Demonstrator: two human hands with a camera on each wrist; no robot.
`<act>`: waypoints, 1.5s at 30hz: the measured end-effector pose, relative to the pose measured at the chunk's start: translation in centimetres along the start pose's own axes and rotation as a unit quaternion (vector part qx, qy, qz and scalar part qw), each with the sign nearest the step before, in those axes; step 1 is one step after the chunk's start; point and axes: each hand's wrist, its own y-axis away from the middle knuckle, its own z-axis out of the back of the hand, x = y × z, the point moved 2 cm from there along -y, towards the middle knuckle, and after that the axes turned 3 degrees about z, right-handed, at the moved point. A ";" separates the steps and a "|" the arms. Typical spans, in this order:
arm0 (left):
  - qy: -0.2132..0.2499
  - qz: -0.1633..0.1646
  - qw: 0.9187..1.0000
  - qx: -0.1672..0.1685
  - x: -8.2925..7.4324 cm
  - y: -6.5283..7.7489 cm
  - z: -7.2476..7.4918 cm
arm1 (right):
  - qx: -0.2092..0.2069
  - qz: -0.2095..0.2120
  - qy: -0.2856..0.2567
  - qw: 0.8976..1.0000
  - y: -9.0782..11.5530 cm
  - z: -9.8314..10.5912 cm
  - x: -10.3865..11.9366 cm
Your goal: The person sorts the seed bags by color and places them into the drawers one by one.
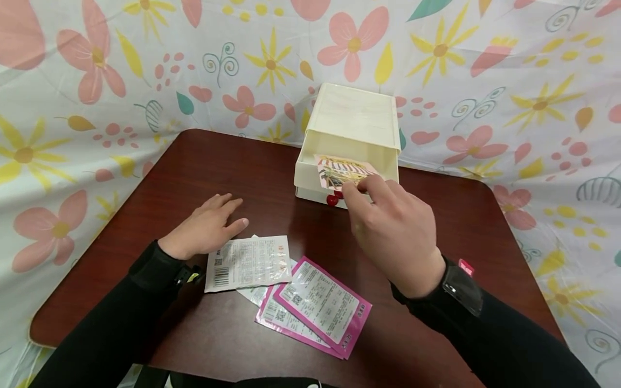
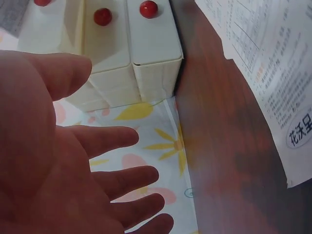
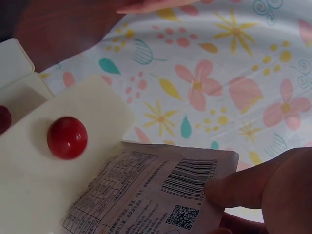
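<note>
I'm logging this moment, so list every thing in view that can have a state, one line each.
drawer box: top drawer pulled open, lower drawer shut.
striped packet: pinched by the right hand, lying over the open drawer.
right hand: fingers curled, pinching the striped packet.
left hand: flat on the table, fingers straight, holding nothing.
white packet: lying flat, printed side up.
pink packets: flat, overlapping.
</note>
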 end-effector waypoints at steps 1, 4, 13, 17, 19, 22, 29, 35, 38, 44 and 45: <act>-0.005 0.001 1.000 0.002 0.1 -0.1 0.0 | 0.003 -0.001 0.002 1.000 -0.1 -0.3 0.0; -0.015 0.003 1.000 0.006 0.2 -0.3 0.0 | 0.014 -0.003 0.005 1.000 -0.4 -1.2 0.0; -0.020 0.008 1.000 0.008 0.3 -1.1 -0.1 | 0.052 -0.015 0.015 0.998 -1.0 -3.1 -0.3; -0.023 0.008 1.000 0.010 0.2 -1.3 -0.1 | 0.057 -0.013 0.020 0.998 -1.2 -4.0 -0.5; -0.026 0.009 1.000 0.012 0.2 -1.4 -0.1 | 0.060 -0.015 0.021 0.998 -1.3 -4.4 -0.7; -0.030 0.009 0.999 0.015 0.3 -1.6 -0.1 | 0.069 -0.022 0.018 0.997 -1.4 -5.1 -1.1; -0.027 0.012 0.999 0.019 0.4 -2.1 -0.3 | 0.092 -0.032 0.010 0.995 -1.3 -6.5 -1.8; -0.025 0.016 0.999 0.021 0.5 -2.3 -0.4 | 0.091 -0.040 0.009 0.995 -1.4 -7.2 -2.1; -0.024 0.018 0.999 0.021 0.5 -2.4 -0.4 | 0.089 -0.044 0.013 0.995 -1.6 -7.6 -2.3; -0.020 0.020 0.999 0.021 0.5 -2.7 -0.4 | 0.067 -0.005 0.040 0.997 -1.8 -8.2 -2.9; -0.019 0.021 0.999 0.021 0.5 -2.8 -0.3 | 0.070 -0.001 0.042 0.997 -1.9 -8.3 -3.0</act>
